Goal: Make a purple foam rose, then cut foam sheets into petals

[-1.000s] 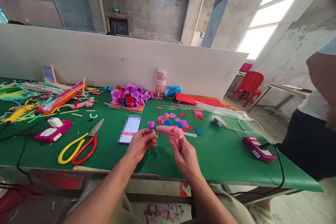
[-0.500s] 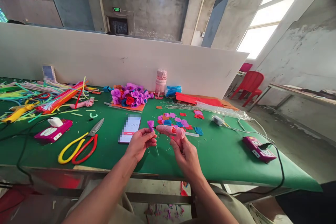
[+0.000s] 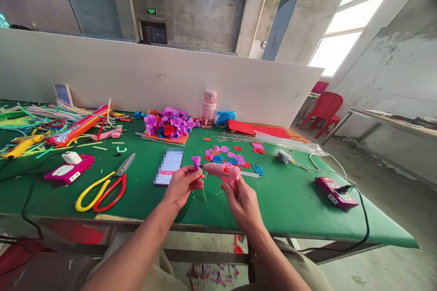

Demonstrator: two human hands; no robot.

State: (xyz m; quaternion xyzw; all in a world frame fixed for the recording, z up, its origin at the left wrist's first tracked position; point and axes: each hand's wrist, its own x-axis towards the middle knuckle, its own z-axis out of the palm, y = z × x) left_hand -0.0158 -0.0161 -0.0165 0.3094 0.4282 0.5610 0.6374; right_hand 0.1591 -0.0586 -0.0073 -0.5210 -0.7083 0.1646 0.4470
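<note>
My left hand (image 3: 180, 185) pinches a small purple flower bud (image 3: 196, 161) on a thin wire stem, held above the green table (image 3: 293, 200). My right hand (image 3: 239, 198) grips a pink glue gun (image 3: 221, 170), its nozzle pointing left and nearly touching the bud. Loose purple, red and blue petal pieces (image 3: 232, 154) lie just behind the hands. A phone (image 3: 169, 167) lies flat to the left of my left hand.
Yellow and red scissors (image 3: 104, 185) lie left of the phone. Magenta boxes (image 3: 68, 170) (image 3: 336, 193) with cables sit left and right. A pile of finished paper roses (image 3: 169, 123), a pink bottle (image 3: 209, 108), coloured sticks (image 3: 51, 122) and red chairs (image 3: 324, 107) are further back.
The person standing at the right edge has left the view. My hands with the bud and glue gun have hardly moved.
</note>
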